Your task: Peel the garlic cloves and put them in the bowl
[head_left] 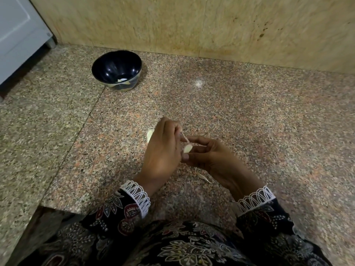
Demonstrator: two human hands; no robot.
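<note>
While both hands pinch it, pale garlic clove, thin skin strip trailing upward.

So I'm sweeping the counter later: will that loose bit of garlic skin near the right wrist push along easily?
Probably not cleanly. The skin scrap looks thin and papery, so likely very light and floppy. It lies flat on the speckled counter, so a finger may slide over it; a puff of air could shift it.
</note>
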